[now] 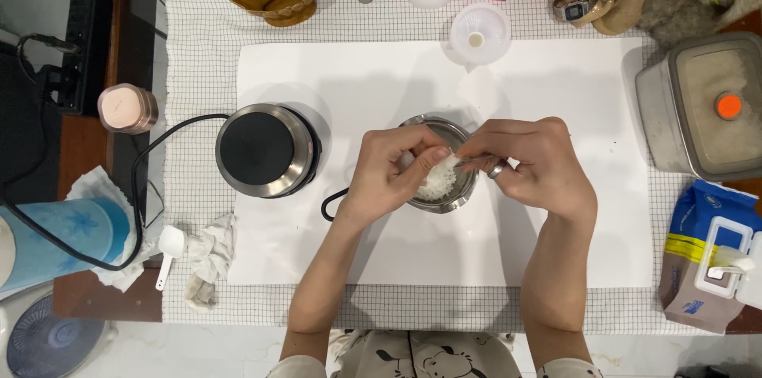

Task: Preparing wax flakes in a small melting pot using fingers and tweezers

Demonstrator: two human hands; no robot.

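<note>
Forearms: both come up from the lower edge, bare, and lean toward each other over the white paper sheet [556,76].
Left hand [389,171]: curled, fingers bent inward; the thumb and fingertips pinch a bit of the white flaky wax [438,179] over the pot.
Right hand [536,165]: palm down, with a ring on one finger, closed around a thin metal utensil [476,160] that points to the wax.
Hands together: they almost touch above the pot, both busy with something.
Small round steel pot with black handle [456,202]: it stands in the middle of the paper sheet, half hidden under the hands; the wax lies inside.
Round black electric hot plate with steel rim [266,149]: just left of the pot, its cable goes off to the left.
Crumpled cloth [208,255] and white plastic scoop [169,247]: at the left edge of the sheet.
</note>
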